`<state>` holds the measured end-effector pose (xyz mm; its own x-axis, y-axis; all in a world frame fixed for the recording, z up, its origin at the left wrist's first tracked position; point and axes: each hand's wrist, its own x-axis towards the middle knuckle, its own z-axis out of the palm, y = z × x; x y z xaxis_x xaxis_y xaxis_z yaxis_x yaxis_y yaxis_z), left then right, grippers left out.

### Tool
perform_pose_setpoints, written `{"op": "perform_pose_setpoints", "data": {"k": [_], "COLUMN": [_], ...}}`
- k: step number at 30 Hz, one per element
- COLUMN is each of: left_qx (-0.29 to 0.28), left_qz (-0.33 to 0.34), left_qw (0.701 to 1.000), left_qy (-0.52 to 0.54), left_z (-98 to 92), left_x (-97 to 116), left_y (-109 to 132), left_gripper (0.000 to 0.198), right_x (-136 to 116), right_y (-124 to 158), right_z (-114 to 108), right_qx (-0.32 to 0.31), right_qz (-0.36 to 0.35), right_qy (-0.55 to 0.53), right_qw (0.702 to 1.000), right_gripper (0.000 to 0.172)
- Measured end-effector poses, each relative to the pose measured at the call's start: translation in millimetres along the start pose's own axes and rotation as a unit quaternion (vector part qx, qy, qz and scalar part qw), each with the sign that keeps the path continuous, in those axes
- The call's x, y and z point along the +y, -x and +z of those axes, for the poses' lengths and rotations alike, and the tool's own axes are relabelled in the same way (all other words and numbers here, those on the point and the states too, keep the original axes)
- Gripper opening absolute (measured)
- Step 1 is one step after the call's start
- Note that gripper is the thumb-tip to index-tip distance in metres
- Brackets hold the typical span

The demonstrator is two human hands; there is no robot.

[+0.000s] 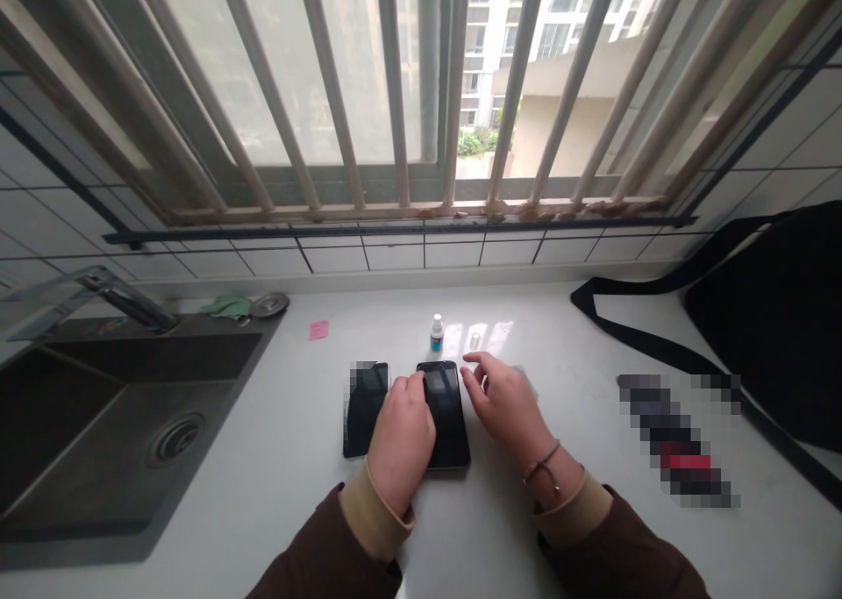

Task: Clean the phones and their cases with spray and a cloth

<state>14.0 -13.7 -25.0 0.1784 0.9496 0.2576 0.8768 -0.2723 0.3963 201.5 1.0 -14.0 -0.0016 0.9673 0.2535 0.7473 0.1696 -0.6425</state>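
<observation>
A black smartphone (448, 415) lies flat on the white countertop, screen up. My left hand (403, 424) covers its left edge, fingers curled together against it and the fingertips partly hidden. My right hand (506, 399) hovers just right of the phone's upper end, thumb and index finger apart, with nothing visible between them. Left of my left hand lies a second dark, phone-like slab (368, 415), partly pixelated. Beyond the phone stands a small white bottle (437, 331) with a blue label. A small whitish cap-like piece (474, 342) sits to its right.
A clear flat piece (528, 381) shows partly behind my right hand. A pink paper note (318, 330) lies left of the bottle. The sink (224, 388) with its faucet (124, 301) is at the left. A black bag (776, 318) with a strap and a pixelated item (677, 441) are at the right.
</observation>
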Motion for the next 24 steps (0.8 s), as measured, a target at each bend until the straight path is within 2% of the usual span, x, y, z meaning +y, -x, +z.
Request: {"op": "perform_pose_setpoints", "data": {"k": [4, 7, 10, 13, 15, 17, 20, 24], "left_qx": [-0.004, -0.013, -0.023, -0.032, -0.038, -0.051, -0.082, -0.093], "left_qz": [-0.001, -0.012, -0.034, -0.088, -0.145, -0.189, -0.182, -0.163], "left_qw": [1.0, 0.999, 0.993, 0.971, 0.947, 0.919, 0.893, 0.891], "left_qy": [0.014, 0.043, 0.115, 0.221, 0.284, 0.341, 0.403, 0.414], "left_z": [-3.7, -6.5, -6.0, -2.0, 0.8, 2.2, 1.8, 2.2], "left_x": [2.0, 3.5, 3.1, 1.1, -0.4, -1.9, -3.7, -5.3], "left_y": [-0.4, -1.6, -3.7, -6.5, -9.0, -11.6, -14.0, -13.0], "left_gripper": [0.04, 0.038, 0.036, 0.042, 0.051, 0.05, 0.031, 0.033], "right_x": [-0.6, 1.2, 4.0, 5.9, 6.1, 5.5, 3.8, 1.1], "right_y": [4.6, 5.7, 4.4, 2.9, 2.6, 3.1, 4.4, 5.2], "right_z": [11.7, 17.5, 18.5, 16.5, 15.0, 14.0, 13.5, 12.1], "right_qx": [-0.065, -0.079, -0.086, -0.084, -0.083, -0.085, -0.093, -0.095], "right_qz": [0.025, 0.04, 0.056, 0.071, 0.078, 0.083, 0.083, 0.08], "right_qy": [0.015, 0.017, 0.02, 0.023, 0.022, 0.015, -0.004, -0.03], "right_qw": [0.997, 0.996, 0.995, 0.994, 0.993, 0.993, 0.992, 0.992], "right_gripper": [0.032, 0.033, 0.031, 0.03, 0.03, 0.029, 0.027, 0.027]}}
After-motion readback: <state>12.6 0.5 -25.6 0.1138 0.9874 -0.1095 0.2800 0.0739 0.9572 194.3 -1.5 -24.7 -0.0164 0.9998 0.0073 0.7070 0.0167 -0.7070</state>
